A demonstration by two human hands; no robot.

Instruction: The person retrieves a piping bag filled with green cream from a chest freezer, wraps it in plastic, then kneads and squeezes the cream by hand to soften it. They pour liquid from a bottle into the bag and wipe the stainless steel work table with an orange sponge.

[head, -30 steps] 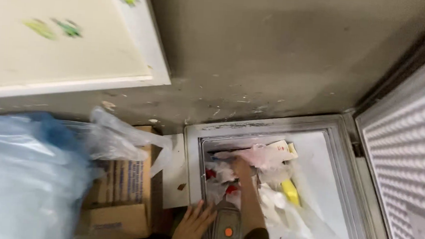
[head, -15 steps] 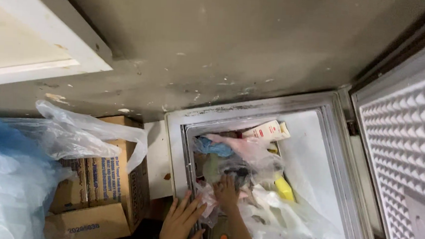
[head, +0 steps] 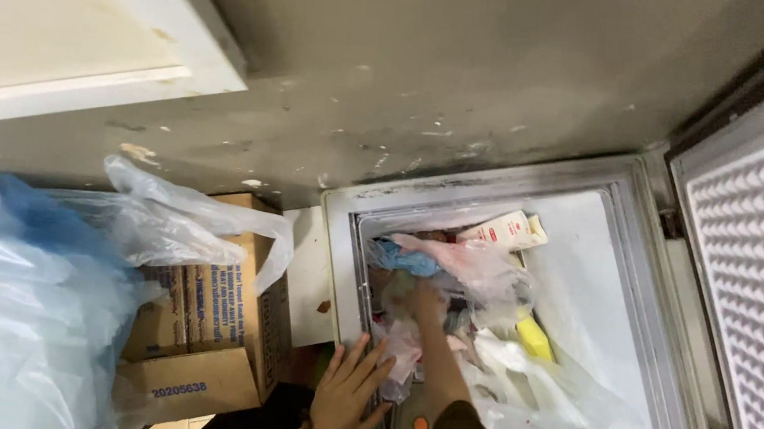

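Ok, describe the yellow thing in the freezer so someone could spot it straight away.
Look into the open chest freezer at lower right, packed with crumpled plastic bags. Just right of the right hand lies a small yellow packet. It is the only bright yellow item among the pale and pink bags.

There is a single view, from a camera worn on the person's head. It looks steeply down into an open chest freezer (head: 343, 265) from close above, so the freezer's opening fills the lower right of the frame and its raised lid (head: 750, 263) runs along the right edge. The person's two hands, the left hand (head: 349, 398) and the right hand (head: 428, 304), enter from the near bottom edge. A cardboard box (head: 207, 336) sits left, with the grey floor (head: 462, 60) at the far side. No second view shares the scene.
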